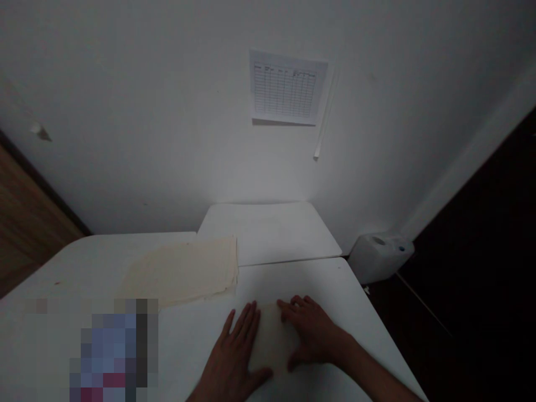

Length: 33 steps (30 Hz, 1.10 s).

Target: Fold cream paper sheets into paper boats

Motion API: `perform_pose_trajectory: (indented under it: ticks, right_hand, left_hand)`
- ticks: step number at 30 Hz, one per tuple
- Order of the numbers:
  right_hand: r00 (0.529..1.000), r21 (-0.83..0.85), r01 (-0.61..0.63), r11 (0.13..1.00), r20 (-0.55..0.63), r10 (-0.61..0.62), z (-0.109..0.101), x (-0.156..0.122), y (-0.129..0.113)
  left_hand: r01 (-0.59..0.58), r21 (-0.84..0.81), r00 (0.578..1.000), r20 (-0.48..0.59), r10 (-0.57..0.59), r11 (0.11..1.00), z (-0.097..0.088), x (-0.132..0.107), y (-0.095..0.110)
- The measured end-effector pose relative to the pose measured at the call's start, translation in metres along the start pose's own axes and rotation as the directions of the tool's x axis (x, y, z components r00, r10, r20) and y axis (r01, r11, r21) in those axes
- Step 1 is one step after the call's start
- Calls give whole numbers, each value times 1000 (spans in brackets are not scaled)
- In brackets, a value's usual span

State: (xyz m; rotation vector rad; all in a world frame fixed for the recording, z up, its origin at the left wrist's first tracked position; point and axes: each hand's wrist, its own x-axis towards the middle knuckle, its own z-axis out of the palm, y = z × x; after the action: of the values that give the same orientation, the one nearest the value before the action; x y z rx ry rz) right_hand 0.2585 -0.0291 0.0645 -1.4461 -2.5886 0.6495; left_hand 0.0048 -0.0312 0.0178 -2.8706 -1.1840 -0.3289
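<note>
Table: white top (196,329) before you, a seam dividing it from another white panel (272,231) against the wall (167,139).
Sheet: pale, flat on the top, between your hands.
Left hand (240,349): laid flat along the sheet (268,340), thumb spread wide.
Right hand (310,332): fingers bent on the sheet's other side, thumb well apart.
Stack (188,268): beige sheets, left of the panel.
Floor side: whitish jug (379,258), right.
Writing: taped chart (288,89), printed grid; words too small to read.

a pale beige sheet (271,338) lies flat between the left hand (233,353) and right hand (313,330).
</note>
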Motion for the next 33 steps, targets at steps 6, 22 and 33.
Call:
perform_pose_trajectory:
  ticks: [6, 22, 33]
  right_hand:
    - [999, 48, -45, 998, -10, 46, 3, -3, 3]
    - [996, 70, -57, 996, -67, 62, 7, -9, 3]
    - [995, -56, -20, 998, -101, 14, 12, -31, -19]
  left_hand:
    - [11, 47, 999, -51, -8, 999, -1, 2, 1]
    - [-63, 19, 989, -134, 65, 998, 16, 26, 23]
    - [-56, 57, 990, -128, 63, 997, 22, 27, 22]
